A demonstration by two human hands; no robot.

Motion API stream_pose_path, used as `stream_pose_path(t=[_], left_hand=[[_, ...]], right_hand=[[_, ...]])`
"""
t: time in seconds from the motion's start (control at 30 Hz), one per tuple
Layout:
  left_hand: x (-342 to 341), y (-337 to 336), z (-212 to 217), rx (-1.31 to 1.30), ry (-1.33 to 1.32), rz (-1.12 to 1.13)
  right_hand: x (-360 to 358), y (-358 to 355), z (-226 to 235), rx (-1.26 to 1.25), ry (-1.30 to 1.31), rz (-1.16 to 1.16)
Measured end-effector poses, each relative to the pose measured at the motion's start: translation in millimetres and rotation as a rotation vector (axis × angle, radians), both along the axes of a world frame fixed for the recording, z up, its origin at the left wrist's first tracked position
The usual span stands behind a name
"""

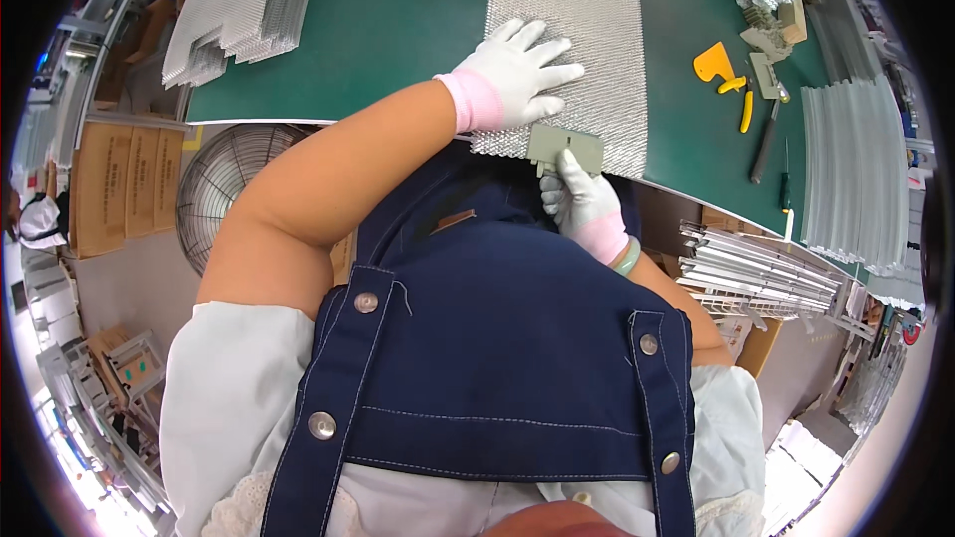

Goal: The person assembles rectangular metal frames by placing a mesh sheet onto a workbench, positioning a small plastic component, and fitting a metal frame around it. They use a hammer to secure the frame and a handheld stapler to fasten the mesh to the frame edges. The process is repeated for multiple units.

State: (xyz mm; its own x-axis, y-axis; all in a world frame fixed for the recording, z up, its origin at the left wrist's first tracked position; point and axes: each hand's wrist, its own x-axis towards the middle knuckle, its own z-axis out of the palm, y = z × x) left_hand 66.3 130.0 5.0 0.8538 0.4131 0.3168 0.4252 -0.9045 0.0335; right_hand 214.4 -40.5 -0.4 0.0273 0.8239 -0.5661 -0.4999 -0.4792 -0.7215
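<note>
A silver metal mesh sheet point(587, 20) lies on the green tabletop point(398, 10), its near end at the table's front edge. My left hand point(509, 73), in a white glove with a pink cuff, rests flat on the sheet's left side with fingers spread. At the sheet's near edge, my right hand point(587, 201), gloved the same way, grips a flat grey-green plastic piece point(567, 147) with the thumb on top. The piece overlaps the near end of the mesh; whether it is joined to the mesh I cannot tell. The right fingers are partly hidden beneath it.
Stacked mesh sheets point(249, 0) stand at the far left, with another stack point(860, 169) at the right. An orange scraper point(713, 62), yellow-handled pliers point(744, 104), a dark-handled tool point(764, 149) and a screwdriver point(786, 189) lie on the right. A fan point(234, 189) stands below the table's left part.
</note>
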Motion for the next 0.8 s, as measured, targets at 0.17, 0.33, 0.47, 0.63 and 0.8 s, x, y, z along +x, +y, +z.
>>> stream_pose_path(t=[0.17, 0.33, 0.47, 0.63, 0.8], left_hand=[[1.9, -0.8, -5.5, -0.025, 0.024, 0.042], [3.5, -1.0, -2.0, -0.038, 0.04, 0.055], [18.7, 3.0, 28.4, -0.212, 0.2, 0.055], [29.8, -5.1, 8.3, -0.093, 0.077, 0.124], [42.4, -3.4, 20.3, -0.219, 0.174, 0.153]], right_hand=[[4.7, -0.8, 1.9, -0.066, 0.002, -0.054], [0.4, 2.1, -2.6, -0.025, -0.019, -0.105], [4.5, -2.4, -5.3, -0.028, 0.1, -0.075], [4.4, -4.0, -6.6, -0.007, 0.027, -0.047], [6.8, -0.5, -10.7, 0.025, 0.012, -0.02]])
